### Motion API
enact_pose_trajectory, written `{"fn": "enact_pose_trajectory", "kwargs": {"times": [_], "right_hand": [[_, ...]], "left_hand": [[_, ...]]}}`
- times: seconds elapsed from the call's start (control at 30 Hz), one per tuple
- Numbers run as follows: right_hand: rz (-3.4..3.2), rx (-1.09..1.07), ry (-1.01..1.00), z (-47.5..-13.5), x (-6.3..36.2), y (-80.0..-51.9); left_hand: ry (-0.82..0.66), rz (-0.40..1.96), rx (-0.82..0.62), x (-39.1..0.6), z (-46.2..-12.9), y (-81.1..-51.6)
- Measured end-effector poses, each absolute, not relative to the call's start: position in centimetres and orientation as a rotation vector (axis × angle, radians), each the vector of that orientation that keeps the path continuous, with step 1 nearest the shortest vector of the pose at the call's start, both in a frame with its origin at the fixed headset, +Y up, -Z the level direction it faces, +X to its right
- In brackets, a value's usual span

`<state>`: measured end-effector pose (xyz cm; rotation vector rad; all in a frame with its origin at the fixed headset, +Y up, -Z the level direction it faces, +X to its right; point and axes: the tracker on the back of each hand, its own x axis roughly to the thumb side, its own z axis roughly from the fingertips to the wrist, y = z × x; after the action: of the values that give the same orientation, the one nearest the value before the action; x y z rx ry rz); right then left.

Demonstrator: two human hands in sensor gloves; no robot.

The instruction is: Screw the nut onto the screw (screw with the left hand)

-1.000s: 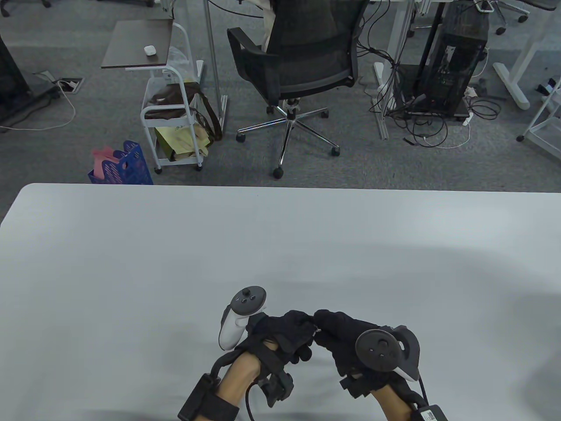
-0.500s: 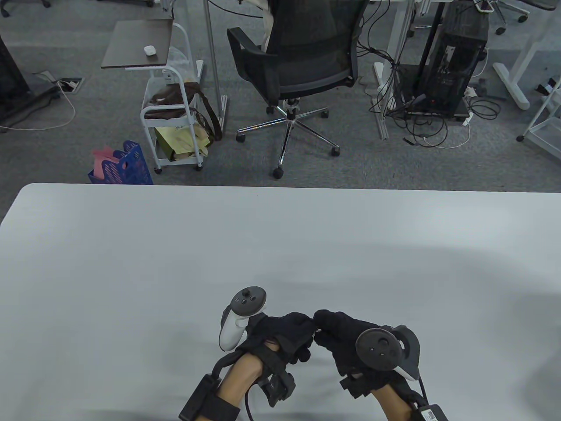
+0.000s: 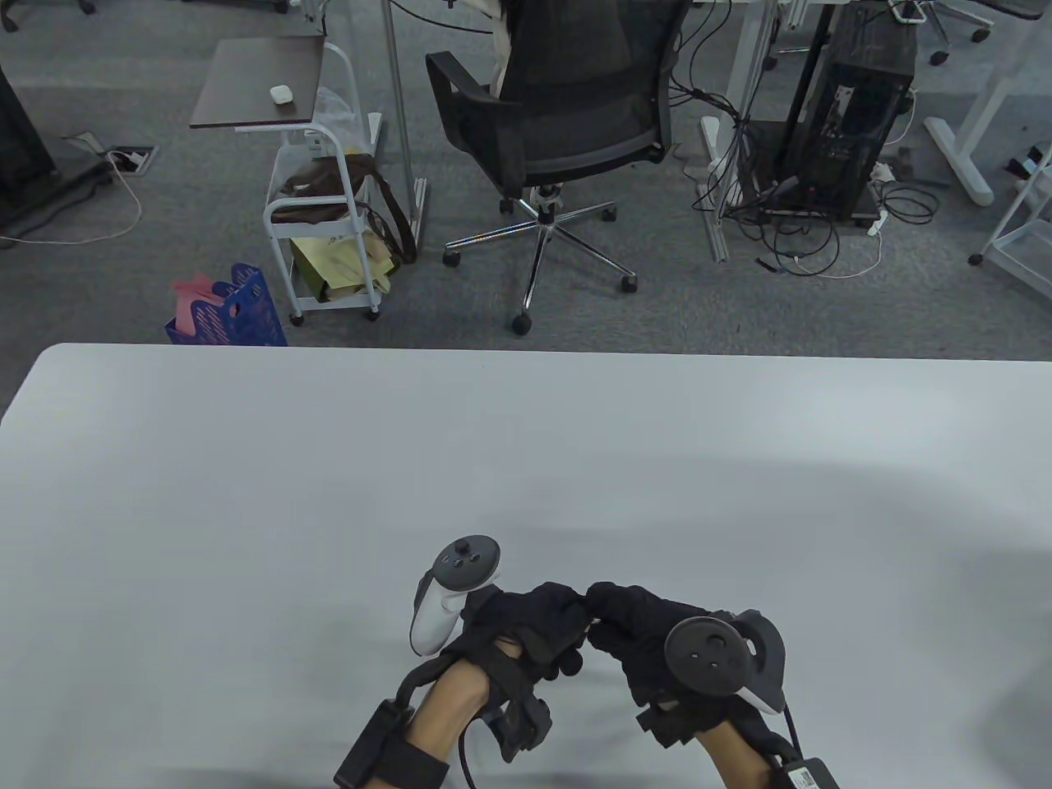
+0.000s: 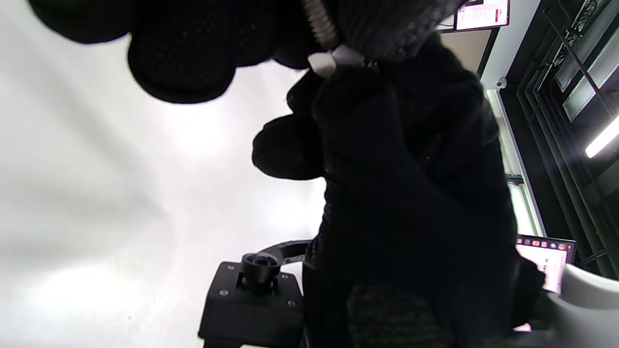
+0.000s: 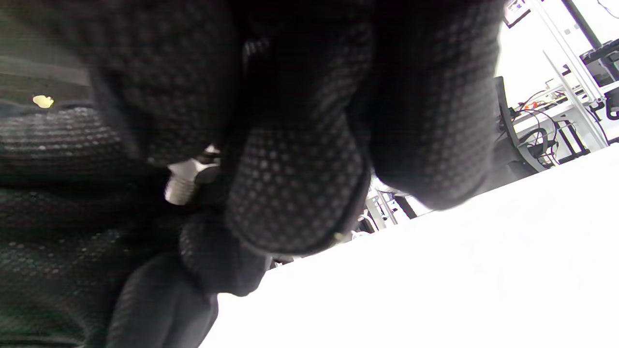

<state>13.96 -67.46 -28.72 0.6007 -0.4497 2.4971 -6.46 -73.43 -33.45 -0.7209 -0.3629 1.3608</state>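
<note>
My two gloved hands meet fingertip to fingertip low over the white table, near its front edge. My left hand pinches the threaded shaft of the silver screw between its fingertips. My right hand pinches the silver hex nut that sits on that shaft. In the right wrist view the nut shows beside my right fingertips, and the screw's threaded end sticks out toward the left hand. In the table view the fingers hide both parts.
The table's far edge runs across the middle of the table view. Beyond it, on the floor, are an office chair, a white cart and a blue basket.
Both hands have stayed in the same spot. The fingertips have closed in slightly on each other, and the glint of metal between them no longer shows in the table view.
</note>
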Motion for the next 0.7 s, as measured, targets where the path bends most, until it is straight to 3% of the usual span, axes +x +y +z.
{"fn": "enact_pose_trajectory", "kwargs": {"times": [0.7], "right_hand": [[2.492,0.6,-0.449,-28.76,14.03,-67.52]], "left_hand": [[-0.363,1.33,-0.723,-6.33,-33.3,-73.11]]}}
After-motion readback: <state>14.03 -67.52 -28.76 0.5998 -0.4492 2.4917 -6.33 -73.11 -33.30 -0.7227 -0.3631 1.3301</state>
